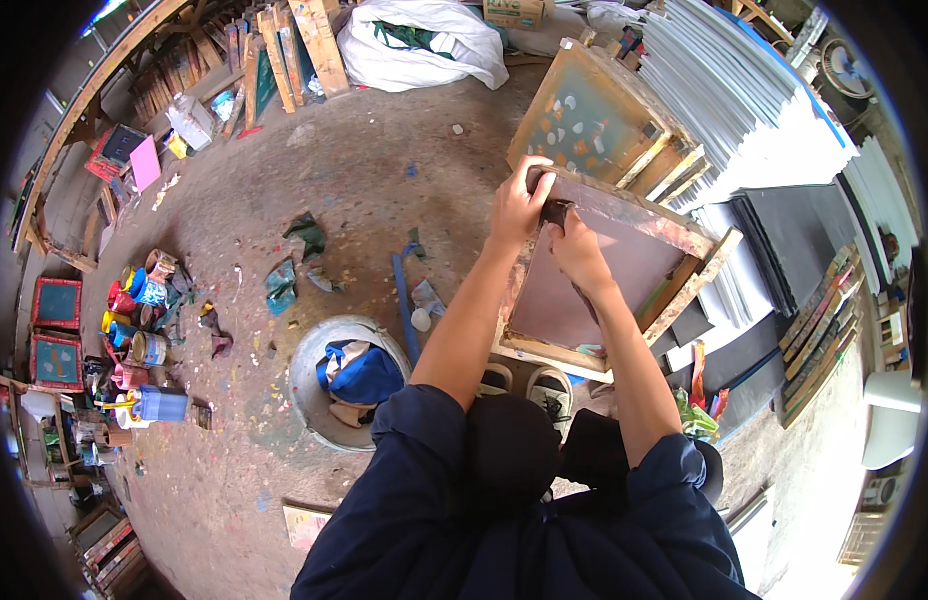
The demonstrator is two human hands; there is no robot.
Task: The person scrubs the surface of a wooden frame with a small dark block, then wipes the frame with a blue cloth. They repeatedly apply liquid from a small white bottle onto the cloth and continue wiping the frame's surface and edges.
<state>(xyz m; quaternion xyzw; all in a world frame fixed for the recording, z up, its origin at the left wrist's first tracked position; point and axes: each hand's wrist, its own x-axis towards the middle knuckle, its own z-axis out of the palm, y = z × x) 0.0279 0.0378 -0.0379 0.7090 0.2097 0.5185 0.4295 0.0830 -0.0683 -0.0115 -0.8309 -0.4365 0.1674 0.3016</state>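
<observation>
The wooden frame [640,258] leans in front of the person, under both hands. The left hand [520,205] holds its far left corner. Just beside it, the right hand [581,250] grips a small dark thing [556,211].

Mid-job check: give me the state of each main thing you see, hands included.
Left hand: closed on the wooden frame, near its upper-left corner.
Right hand: closed around a dark object.
Dark object: partly hidden, kind unclear.
Wooden frame: turned at an angle.
Bucket: upright, blue cloth inside.
Blue cloth: crumpled.
White sack: bulging.
Paint containers: clustered; lids too small to judge.
</observation>
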